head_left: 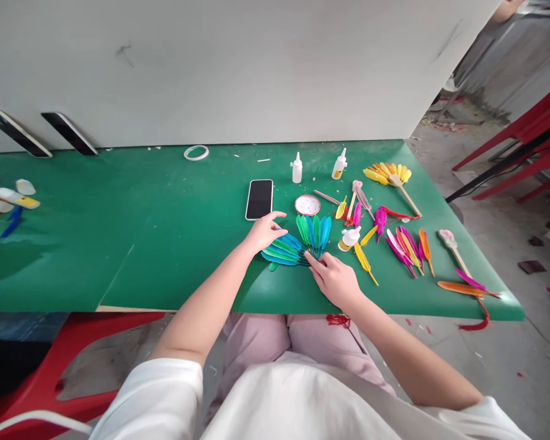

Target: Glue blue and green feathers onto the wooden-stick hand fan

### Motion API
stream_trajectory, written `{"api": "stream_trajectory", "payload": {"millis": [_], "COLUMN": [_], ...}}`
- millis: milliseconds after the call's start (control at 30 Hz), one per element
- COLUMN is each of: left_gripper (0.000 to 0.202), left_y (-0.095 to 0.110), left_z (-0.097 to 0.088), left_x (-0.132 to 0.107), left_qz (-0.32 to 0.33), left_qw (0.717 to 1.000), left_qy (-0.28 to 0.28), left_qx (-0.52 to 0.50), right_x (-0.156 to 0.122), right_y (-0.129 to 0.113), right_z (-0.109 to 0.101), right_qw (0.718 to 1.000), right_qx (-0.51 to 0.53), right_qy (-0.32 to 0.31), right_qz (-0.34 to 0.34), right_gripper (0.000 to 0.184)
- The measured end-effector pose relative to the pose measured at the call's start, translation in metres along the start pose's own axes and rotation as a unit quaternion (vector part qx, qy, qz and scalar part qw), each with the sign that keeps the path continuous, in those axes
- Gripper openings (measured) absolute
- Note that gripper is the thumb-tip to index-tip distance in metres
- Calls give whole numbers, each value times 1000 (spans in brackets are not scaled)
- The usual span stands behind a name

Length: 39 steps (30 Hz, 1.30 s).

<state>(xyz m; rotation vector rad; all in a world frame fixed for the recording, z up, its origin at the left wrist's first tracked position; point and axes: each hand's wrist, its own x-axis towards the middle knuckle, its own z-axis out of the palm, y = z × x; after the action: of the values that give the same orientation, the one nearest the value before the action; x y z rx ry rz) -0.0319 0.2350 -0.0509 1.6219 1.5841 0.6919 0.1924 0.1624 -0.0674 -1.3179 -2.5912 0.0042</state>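
A fan of blue and green feathers (282, 249) lies spread on the table in front of me, with a gap between its left and upper groups. At its left side is my left hand (264, 233), thumb and forefinger apart, the fingertips by the feather tips. My right hand (334, 278) grips the base of the feather fan, forefinger stretched along the quills and the other fingers curled. Just right of the fan stands a small white glue bottle (349, 238). A black-screened phone (259, 200) and a small round dish (307, 205) lie beyond the fan.
Two more glue bottles (297, 168) stand at the back. On the right are loose pink and orange feathers (407, 247), a yellow feather fan (389, 173) and a wooden stick (453, 247). A tape roll (196, 153) lies near the grey partition (238, 73). Two phones (68, 132) lean there.
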Motion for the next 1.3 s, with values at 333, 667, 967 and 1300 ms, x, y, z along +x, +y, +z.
{"api": "stream_trajectory", "payload": {"millis": [333, 667, 967, 1300], "left_gripper": [46, 41, 42, 62], "left_y": [-2, 1, 0, -3], "left_z": [-1, 6, 10, -13], "left_x": [-6, -7, -5, -21], "left_qz": [-11, 0, -13, -50], "left_qw": [999, 998, 995, 987], "left_qy": [-2, -7, -21, -90], "left_qx": [-35, -61, -101, -125], "right_x": [0, 0, 0, 0], "right_y": [-1, -1, -1, -1], "right_z": [1, 0, -1, -2], "right_qw": [1000, 1000, 1000, 1000], "right_qx": [-8, -18, -16, -19], "right_qy": [0, 0, -9, -20], "right_qz": [3, 2, 7, -8], "right_gripper": [37, 38, 38, 40]}}
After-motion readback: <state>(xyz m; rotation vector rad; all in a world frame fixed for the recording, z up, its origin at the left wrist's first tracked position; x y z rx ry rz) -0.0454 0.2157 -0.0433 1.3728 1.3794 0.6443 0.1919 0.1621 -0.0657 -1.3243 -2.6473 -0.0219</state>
